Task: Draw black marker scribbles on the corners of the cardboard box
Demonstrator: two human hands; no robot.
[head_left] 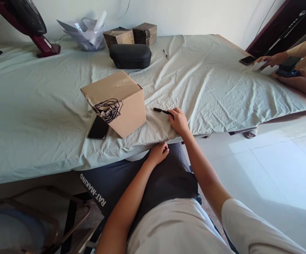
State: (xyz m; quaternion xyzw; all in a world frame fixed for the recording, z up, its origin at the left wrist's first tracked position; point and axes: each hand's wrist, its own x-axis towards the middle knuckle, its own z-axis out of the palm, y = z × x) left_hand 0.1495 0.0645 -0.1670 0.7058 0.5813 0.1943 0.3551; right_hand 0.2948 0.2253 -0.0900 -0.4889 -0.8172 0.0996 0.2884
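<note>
My right hand (179, 121) rests on the cloth-covered table near its front edge, its fingers closed on one end of a black pen (157, 109). The pen's thicker end points left, toward a brown cardboard box (129, 113). On my lap, just below the table edge, my left hand (158, 154) lies with its fingers curled in; no object shows in it. The box sits tilted left of the pen, a bundle of dark cord (112, 109) hanging at its corner. A black phone (99, 127) lies partly under that corner.
Behind the box are a black zip case (130, 56), two small boxes (144, 34), a clear plastic basket (88, 40) and a maroon stand (45, 46). A slim pen (166, 53) lies farther back. At right, another person's hands (292, 72) hold a dark device beside a phone (247, 60).
</note>
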